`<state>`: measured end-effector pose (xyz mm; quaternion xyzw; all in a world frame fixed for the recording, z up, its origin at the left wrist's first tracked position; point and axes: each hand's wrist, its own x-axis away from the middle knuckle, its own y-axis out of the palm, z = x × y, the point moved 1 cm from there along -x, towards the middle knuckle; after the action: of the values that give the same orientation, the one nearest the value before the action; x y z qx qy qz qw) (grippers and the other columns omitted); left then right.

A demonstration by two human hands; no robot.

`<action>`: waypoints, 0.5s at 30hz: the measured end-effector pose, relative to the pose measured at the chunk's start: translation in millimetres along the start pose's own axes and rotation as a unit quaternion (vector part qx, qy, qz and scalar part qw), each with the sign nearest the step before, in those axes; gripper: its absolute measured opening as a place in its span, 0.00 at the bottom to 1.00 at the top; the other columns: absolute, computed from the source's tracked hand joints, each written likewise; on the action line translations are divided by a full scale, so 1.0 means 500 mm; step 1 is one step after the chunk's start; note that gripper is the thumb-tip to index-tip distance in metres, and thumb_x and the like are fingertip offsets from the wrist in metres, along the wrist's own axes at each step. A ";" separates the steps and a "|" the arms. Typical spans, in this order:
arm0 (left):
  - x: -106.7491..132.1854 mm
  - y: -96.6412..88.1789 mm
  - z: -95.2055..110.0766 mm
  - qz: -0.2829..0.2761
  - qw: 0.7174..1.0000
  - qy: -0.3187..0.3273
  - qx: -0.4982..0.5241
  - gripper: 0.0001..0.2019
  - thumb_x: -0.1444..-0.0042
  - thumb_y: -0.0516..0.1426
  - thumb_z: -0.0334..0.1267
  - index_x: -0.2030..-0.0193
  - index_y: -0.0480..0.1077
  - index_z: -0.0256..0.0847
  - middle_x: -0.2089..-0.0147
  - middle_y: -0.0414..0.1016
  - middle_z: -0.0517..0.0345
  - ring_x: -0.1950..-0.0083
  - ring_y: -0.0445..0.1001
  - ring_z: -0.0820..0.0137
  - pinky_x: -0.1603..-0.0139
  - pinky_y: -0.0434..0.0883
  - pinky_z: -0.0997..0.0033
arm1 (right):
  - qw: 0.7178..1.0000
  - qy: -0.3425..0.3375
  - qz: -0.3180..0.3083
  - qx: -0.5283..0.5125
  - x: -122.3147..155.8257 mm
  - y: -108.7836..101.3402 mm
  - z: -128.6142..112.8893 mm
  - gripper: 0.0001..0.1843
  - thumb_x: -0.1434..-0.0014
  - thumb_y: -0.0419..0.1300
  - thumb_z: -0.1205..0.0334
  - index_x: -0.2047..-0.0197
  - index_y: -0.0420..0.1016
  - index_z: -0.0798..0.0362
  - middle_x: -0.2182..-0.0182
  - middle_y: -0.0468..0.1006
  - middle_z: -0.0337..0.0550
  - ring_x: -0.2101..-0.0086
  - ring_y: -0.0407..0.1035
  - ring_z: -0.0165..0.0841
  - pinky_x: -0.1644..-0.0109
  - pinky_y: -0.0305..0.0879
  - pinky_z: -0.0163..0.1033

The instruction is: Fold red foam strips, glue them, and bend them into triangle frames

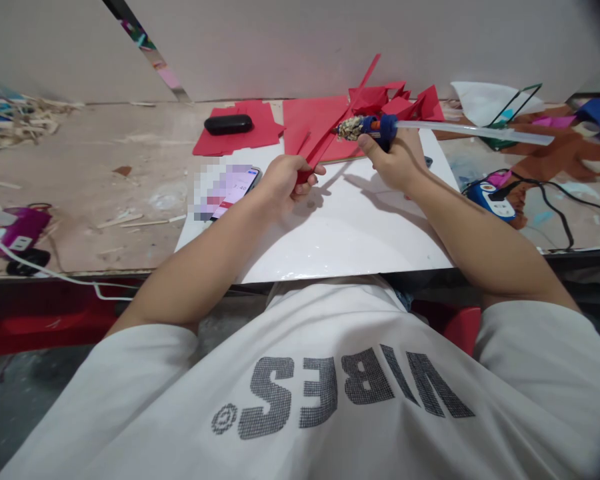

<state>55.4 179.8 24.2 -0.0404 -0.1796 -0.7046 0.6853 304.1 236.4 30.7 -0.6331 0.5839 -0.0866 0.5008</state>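
My left hand [293, 177] is closed on a red paper strip [325, 143], pinching its near end between thumb and fingers. In my right hand [395, 160] is a blue hot glue gun [380, 127], its front end crusted with glue and pointing left toward the strip. Whether its tip touches the paper I cannot tell. A long translucent glue stick [475, 131] sticks out of the gun's back to the right. Beneath both hands lies a white board [330, 233], with red paper sheets [310, 110] on its far part.
Left of my left hand lies a lit phone [237, 190]. A black case [228, 124] rests on red paper. Folded red pieces [380, 97] stand behind the gun. A blue-and-white power socket [493, 200] with black cables is at right, a purple one [23, 230] at left. Wood scraps [20, 123] lie far left.
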 end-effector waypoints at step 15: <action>0.013 0.006 0.002 -0.002 1.000 -0.007 -0.014 0.05 0.42 0.64 0.36 0.60 0.74 0.42 0.80 0.62 0.65 0.83 0.57 0.76 0.82 0.53 0.77 | 0.997 -0.004 0.061 0.046 -0.007 0.001 0.012 0.31 0.27 0.54 0.24 0.64 0.74 0.43 0.65 0.81 0.50 0.60 0.75 0.52 0.54 0.68 0.55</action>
<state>57.6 173.9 27.7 -0.0549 -0.1744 -0.7080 0.6822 307.0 242.5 29.2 -0.5730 0.6146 -0.0798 0.5363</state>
